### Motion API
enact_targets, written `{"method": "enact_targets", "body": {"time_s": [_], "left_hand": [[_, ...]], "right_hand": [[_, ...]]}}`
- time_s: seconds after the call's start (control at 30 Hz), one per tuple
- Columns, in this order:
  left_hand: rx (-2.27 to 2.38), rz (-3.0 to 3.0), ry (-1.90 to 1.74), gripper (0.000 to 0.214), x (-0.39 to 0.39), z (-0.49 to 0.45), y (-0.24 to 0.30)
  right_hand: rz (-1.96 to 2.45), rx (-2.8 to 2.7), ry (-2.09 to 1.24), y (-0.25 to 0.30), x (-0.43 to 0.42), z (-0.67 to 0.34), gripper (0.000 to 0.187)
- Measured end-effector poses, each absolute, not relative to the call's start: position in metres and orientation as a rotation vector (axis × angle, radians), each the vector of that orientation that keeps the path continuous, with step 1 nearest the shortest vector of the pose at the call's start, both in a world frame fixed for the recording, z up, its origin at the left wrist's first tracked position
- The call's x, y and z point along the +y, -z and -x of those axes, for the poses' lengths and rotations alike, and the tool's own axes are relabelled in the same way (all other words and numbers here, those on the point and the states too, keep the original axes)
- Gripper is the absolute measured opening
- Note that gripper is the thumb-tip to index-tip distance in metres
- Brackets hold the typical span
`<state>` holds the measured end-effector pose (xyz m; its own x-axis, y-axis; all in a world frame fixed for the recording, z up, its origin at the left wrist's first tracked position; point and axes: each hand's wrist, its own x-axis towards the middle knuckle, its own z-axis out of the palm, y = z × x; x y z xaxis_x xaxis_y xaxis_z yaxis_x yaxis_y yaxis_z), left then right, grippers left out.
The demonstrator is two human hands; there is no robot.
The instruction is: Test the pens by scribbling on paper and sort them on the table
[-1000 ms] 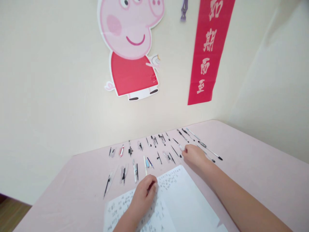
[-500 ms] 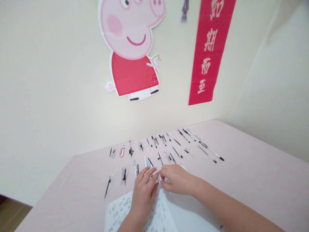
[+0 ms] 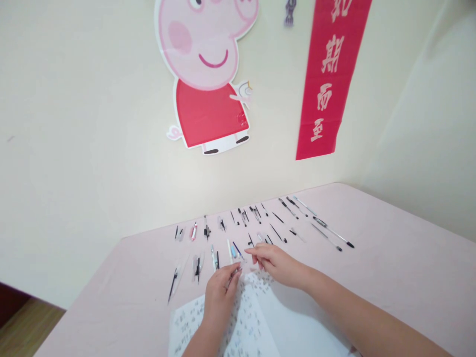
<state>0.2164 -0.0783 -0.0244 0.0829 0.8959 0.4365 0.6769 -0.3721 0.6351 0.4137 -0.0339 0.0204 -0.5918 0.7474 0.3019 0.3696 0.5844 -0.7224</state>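
An open notebook [image 3: 267,322] is lying on the table [image 3: 390,277] directly before you. Your left hand [image 3: 219,295] is resting on its left page, and your right hand [image 3: 277,263] is sitting at its far edge. Pens [image 3: 282,233] are lying in rows behind them, toward the wall [image 3: 92,148].

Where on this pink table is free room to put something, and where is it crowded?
Free: table right of the long pens; left of the leftmost pen. Crowded: pen rows beyond the notebook, by left hand and right hand.

One head cam, fwd & down across table [image 3: 390,258] to wall [image 3: 74,148], left hand [image 3: 219,293] & right hand [image 3: 278,264] close below.
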Motion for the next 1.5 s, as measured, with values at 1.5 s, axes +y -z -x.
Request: {"method": "enact_targets", "body": {"time_s": [1.5], "left_hand": [[1.493, -2.016, -1.142, 0.021, -0.076, -0.220, 0.026]], "right_hand": [[0.854, -2.002, -0.757, -0.018, -0.040, -0.404, 0.016]]}}
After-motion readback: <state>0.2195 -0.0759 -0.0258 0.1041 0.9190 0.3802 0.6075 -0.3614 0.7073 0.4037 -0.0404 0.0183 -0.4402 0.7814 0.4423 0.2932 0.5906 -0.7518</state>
